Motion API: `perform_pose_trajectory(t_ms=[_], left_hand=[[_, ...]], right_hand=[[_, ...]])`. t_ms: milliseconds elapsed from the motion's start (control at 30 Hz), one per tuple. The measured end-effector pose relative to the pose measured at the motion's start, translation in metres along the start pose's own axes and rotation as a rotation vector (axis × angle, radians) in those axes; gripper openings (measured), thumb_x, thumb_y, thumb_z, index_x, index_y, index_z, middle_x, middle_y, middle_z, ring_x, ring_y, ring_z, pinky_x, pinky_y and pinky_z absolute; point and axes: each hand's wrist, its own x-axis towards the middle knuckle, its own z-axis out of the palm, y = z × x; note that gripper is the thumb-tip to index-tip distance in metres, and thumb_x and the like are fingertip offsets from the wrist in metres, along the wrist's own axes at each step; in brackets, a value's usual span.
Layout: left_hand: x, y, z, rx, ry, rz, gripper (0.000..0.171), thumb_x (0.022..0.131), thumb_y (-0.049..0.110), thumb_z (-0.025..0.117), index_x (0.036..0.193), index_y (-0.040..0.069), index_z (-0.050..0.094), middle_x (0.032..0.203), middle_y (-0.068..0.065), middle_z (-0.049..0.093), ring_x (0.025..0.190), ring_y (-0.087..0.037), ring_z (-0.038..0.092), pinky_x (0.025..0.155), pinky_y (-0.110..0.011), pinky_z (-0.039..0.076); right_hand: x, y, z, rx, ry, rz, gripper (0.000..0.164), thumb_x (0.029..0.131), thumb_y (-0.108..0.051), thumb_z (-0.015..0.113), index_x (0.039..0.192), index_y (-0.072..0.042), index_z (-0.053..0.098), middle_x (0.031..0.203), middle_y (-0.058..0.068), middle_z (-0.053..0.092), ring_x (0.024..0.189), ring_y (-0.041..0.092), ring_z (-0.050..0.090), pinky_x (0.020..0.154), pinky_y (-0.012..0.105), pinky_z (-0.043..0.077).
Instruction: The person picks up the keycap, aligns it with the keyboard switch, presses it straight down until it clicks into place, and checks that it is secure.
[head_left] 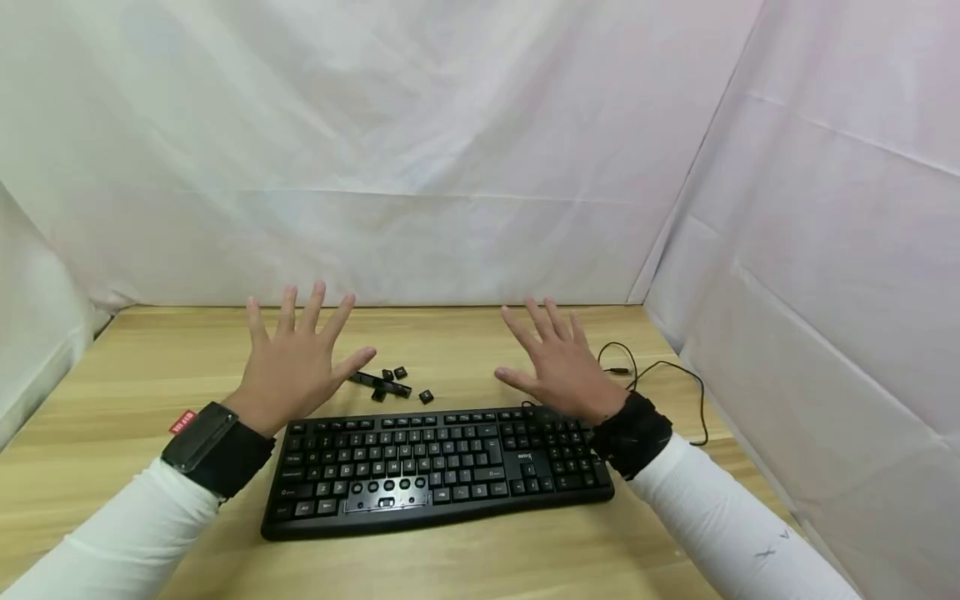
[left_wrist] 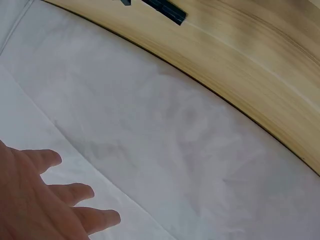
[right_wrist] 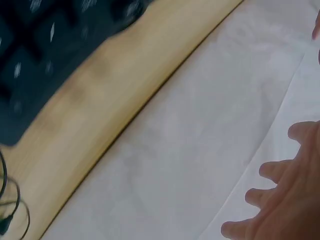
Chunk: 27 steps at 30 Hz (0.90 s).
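Both hands are held out with fingers spread and nothing in them. My left hand (head_left: 294, 371) overlaps the table behind the left end of a black keyboard (head_left: 465, 467) in the head view. Over the keyboard's right rear corner reaches my right hand (head_left: 558, 367). The keyboard lies flat; its bottom row has a bare strip (head_left: 386, 494) with the key posts exposed. Behind it lie a long black spacebar (head_left: 382, 383) and several small loose keycaps (head_left: 426, 397). In the wrist views, the left fingers (left_wrist: 97, 219) and right fingers (right_wrist: 275, 171) show straight against white cloth.
A thin black cable (head_left: 703, 400) with a plug (head_left: 619, 371) curls on the wooden table (head_left: 465, 337) at the right. White cloth (head_left: 420, 150) hangs along the back and both sides. Dark bands sit on both wrists.
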Motion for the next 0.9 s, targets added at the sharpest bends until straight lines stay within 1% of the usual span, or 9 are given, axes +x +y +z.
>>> perform_pose_trajectory(t_ms=[133, 200, 267, 400, 500, 600, 700, 833, 900], left_hand=[[0.002, -0.003, -0.003, 0.006, -0.028, -0.015, 0.08, 0.091, 0.068, 0.029, 0.15, 0.015, 0.026, 0.151, -0.028, 0.019, 0.135, -0.047, 0.0, 0.1, -0.075, -0.009], [0.002, -0.004, -0.004, 0.006, -0.036, -0.014, 0.078, 0.092, 0.067, 0.03, 0.149, 0.014, 0.028, 0.15, -0.028, 0.022, 0.134, -0.047, 0.007, 0.099, -0.076, -0.007], [0.003, -0.006, -0.004, -0.001, -0.033, -0.007, 0.074, 0.092, 0.064, 0.034, 0.147, 0.013, 0.034, 0.147, -0.027, 0.03, 0.132, -0.047, 0.019, 0.1, -0.076, -0.003], [0.003, -0.008, -0.003, -0.006, -0.024, 0.041, 0.059, 0.093, 0.05, 0.048, 0.136, 0.009, 0.049, 0.129, -0.025, 0.053, 0.115, -0.043, 0.046, 0.1, -0.072, 0.02], [0.004, -0.007, -0.001, 0.004, -0.034, 0.09, 0.048, 0.091, 0.041, 0.056, 0.125, 0.006, 0.059, 0.114, -0.023, 0.063, 0.099, -0.041, 0.056, 0.092, -0.065, 0.036], [0.005, -0.007, 0.003, 0.021, -0.05, 0.123, 0.041, 0.09, 0.035, 0.06, 0.117, 0.005, 0.064, 0.104, -0.02, 0.067, 0.087, -0.037, 0.06, 0.082, -0.061, 0.045], [0.006, -0.007, 0.01, 0.03, -0.094, 0.144, 0.036, 0.088, 0.032, 0.063, 0.113, 0.006, 0.065, 0.097, -0.017, 0.068, 0.078, -0.032, 0.062, 0.076, -0.06, 0.048], [0.009, -0.006, 0.019, 0.01, -0.167, 0.17, 0.034, 0.088, 0.029, 0.064, 0.113, 0.007, 0.066, 0.095, -0.015, 0.068, 0.073, -0.03, 0.062, 0.072, -0.061, 0.049], [0.011, -0.005, 0.022, -0.007, -0.194, 0.174, 0.034, 0.088, 0.028, 0.065, 0.114, 0.007, 0.066, 0.097, -0.015, 0.068, 0.074, -0.03, 0.063, 0.074, -0.062, 0.049]], right_hand=[[-0.002, -0.015, 0.001, 0.014, -0.061, -0.056, 0.083, 0.089, -0.068, 0.035, 0.153, -0.023, 0.007, 0.158, 0.012, 0.0, 0.138, 0.028, -0.013, 0.108, 0.066, 0.003], [-0.004, -0.024, 0.003, 0.022, -0.094, -0.092, 0.085, 0.088, -0.069, 0.037, 0.153, -0.024, 0.007, 0.158, 0.013, 0.002, 0.138, 0.029, -0.011, 0.108, 0.067, 0.006], [-0.006, -0.033, 0.006, 0.031, -0.122, -0.132, 0.087, 0.086, -0.071, 0.038, 0.153, -0.024, 0.007, 0.157, 0.013, 0.006, 0.138, 0.03, -0.007, 0.108, 0.067, 0.008], [-0.01, -0.049, 0.013, 0.054, -0.194, -0.227, 0.097, 0.079, -0.078, 0.041, 0.153, -0.024, 0.007, 0.157, 0.012, 0.012, 0.139, 0.031, 0.001, 0.108, 0.066, 0.012], [-0.013, -0.057, 0.02, 0.067, -0.246, -0.293, 0.108, 0.071, -0.082, 0.047, 0.153, -0.023, 0.007, 0.156, 0.013, 0.013, 0.139, 0.032, 0.004, 0.108, 0.066, 0.012], [-0.014, -0.062, 0.026, 0.064, -0.27, -0.341, 0.118, 0.063, -0.083, 0.053, 0.153, -0.021, 0.009, 0.156, 0.016, 0.014, 0.138, 0.035, 0.008, 0.107, 0.066, 0.014], [-0.016, -0.067, 0.031, 0.051, -0.271, -0.37, 0.125, 0.057, -0.083, 0.058, 0.153, -0.019, 0.011, 0.153, 0.02, 0.019, 0.136, 0.039, 0.015, 0.104, 0.068, 0.02], [-0.018, -0.073, 0.033, 0.051, -0.275, -0.38, 0.13, 0.053, -0.081, 0.064, 0.153, -0.019, 0.01, 0.149, 0.022, 0.027, 0.132, 0.04, 0.025, 0.101, 0.068, 0.026], [-0.019, -0.076, 0.033, 0.058, -0.273, -0.38, 0.131, 0.052, -0.081, 0.065, 0.153, -0.019, 0.009, 0.147, 0.021, 0.03, 0.13, 0.037, 0.028, 0.1, 0.067, 0.028]])
